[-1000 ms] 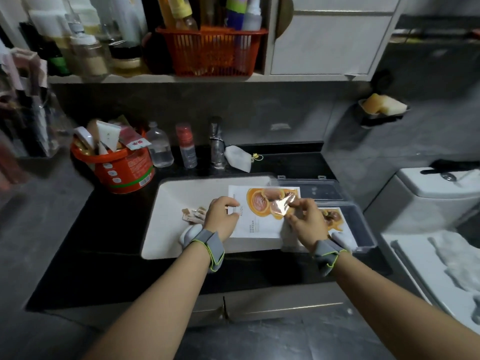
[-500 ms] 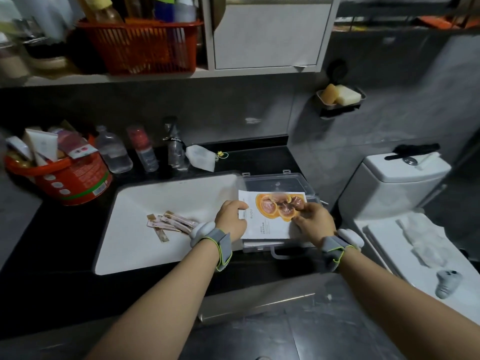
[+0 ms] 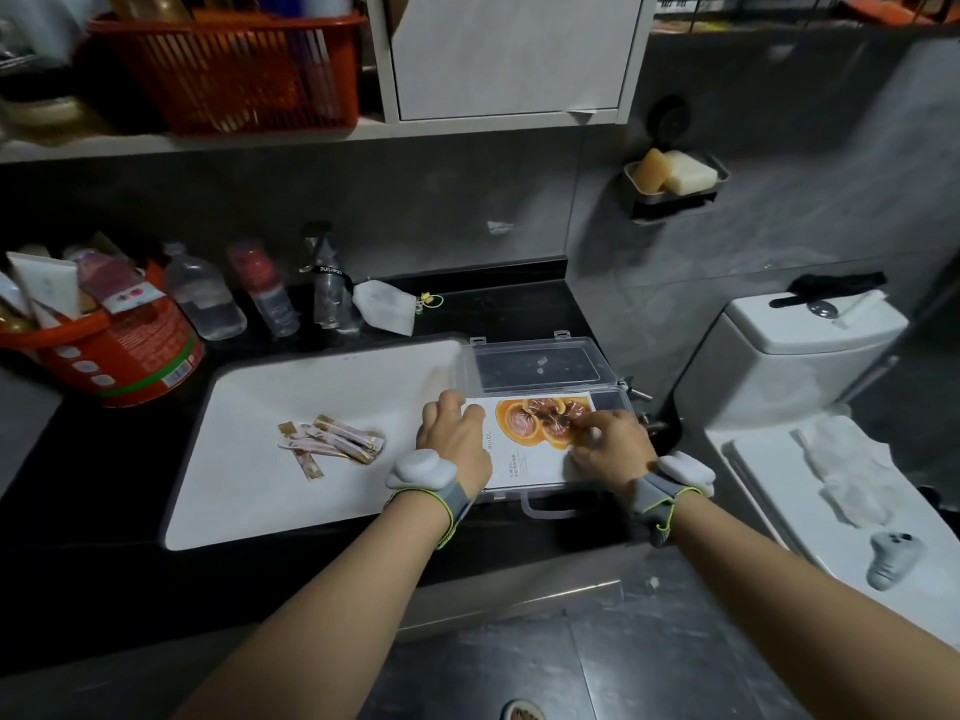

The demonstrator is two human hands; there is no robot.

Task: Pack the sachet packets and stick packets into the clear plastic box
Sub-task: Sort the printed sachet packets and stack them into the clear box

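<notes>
A big white sachet packet [image 3: 524, 449] with an orange print lies flat in the clear plastic box [image 3: 540, 366], lid open behind. Left hand [image 3: 454, 439] has its fingers spread, pressing the packet's left edge; right hand [image 3: 610, 444] fingers are bunched on the print. Stick packets [image 3: 332, 441] sit left of the box on the white desk [image 3: 291, 491].

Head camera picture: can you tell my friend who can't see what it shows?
Two hands, left and right, press a white sachet with an orange picture into an open clear box by a white sink cover. A pile of stick packets waits on the cover.
</notes>
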